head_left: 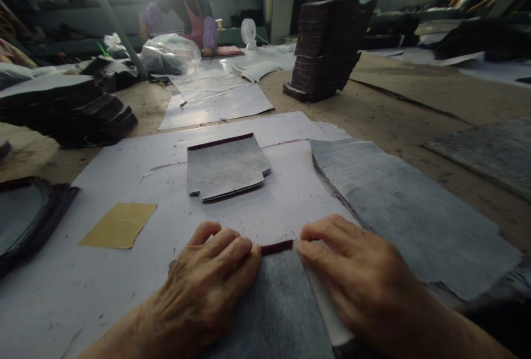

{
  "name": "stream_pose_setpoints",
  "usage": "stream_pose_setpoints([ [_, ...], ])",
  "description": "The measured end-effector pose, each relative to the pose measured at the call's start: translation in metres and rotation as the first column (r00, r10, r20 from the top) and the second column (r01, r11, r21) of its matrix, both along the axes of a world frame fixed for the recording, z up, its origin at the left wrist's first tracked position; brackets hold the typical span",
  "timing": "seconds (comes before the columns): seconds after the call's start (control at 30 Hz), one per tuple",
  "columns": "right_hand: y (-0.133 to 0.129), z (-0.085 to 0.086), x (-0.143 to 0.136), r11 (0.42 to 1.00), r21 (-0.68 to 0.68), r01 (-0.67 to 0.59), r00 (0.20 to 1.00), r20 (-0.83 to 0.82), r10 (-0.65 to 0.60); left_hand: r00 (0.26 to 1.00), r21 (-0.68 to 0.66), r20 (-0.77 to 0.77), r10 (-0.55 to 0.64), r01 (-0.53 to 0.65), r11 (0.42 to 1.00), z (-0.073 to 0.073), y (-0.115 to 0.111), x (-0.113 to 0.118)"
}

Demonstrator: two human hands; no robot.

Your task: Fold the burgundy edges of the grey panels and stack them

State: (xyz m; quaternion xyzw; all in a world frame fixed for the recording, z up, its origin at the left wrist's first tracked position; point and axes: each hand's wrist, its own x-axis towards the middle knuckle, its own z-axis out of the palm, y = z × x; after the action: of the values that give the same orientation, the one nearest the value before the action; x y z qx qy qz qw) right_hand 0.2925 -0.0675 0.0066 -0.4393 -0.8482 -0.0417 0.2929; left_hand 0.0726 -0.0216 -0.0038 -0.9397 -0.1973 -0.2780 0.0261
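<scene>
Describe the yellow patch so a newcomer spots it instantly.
Find the big white sheet, then look left of the left hand. The mustard-yellow patch lies flat between that hand and the grey-topped stack at the left edge. Its colour marks it: nearby cut pieces are grey.

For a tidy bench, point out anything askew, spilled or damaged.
The tall dark stack appears to lean, its top overhanging its base. The low dark stack at back left looks slumped, its layers uneven. Dark specks litter the white paper, which looks torn or creased.
</scene>
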Motion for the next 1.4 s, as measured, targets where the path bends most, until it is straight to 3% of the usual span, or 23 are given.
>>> stream_pose_setpoints([
  [0.1,0.003,0.000,-0.003,0.997,0.033,0.074,0.988,-0.138,-0.069,1.000,-0.001,-0.016,0.002,-0.002,1.000,0.000,-0.001,0.000],
  [0.33,-0.005,-0.010,-0.048,0.986,0.166,0.024,1.000,0.014,-0.027,1.000,-0.057,-0.021,0.016,-0.017,0.998,0.008,0.000,0.000],
  [0.63,-0.001,-0.013,-0.038,0.994,0.104,-0.021,1.000,-0.006,0.021,0.999,-0.129,0.009,0.047,-0.046,0.991,0.005,-0.001,-0.037],
  [0.87,-0.001,-0.005,-0.043,0.990,0.131,-0.041,0.983,0.182,0.017,1.000,-0.136,-0.016,0.013,-0.015,0.991,0.004,-0.002,-0.034],
  [1.0,0.000,0.001,-0.058,0.972,0.237,-0.013,0.956,0.286,-0.057,1.000,-0.115,0.004,0.026,-0.026,0.993,0.003,-0.001,-0.031],
  [1.07,0.002,0.001,-0.065,0.969,0.244,-0.042,0.969,0.247,-0.020,0.999,-0.123,-0.003,0.033,-0.033,0.992,0.002,-0.001,-0.030],
  [1.2,0.006,-0.006,-0.068,0.978,0.130,-0.164,0.981,0.122,0.148,0.999,-0.176,0.010,0.035,-0.033,0.984,0.004,0.000,-0.035],
  [1.4,0.011,-0.015,-0.061,0.977,0.106,-0.187,0.982,0.039,0.184,0.995,-0.207,0.087,0.055,-0.036,0.978,0.004,0.002,-0.057],
])
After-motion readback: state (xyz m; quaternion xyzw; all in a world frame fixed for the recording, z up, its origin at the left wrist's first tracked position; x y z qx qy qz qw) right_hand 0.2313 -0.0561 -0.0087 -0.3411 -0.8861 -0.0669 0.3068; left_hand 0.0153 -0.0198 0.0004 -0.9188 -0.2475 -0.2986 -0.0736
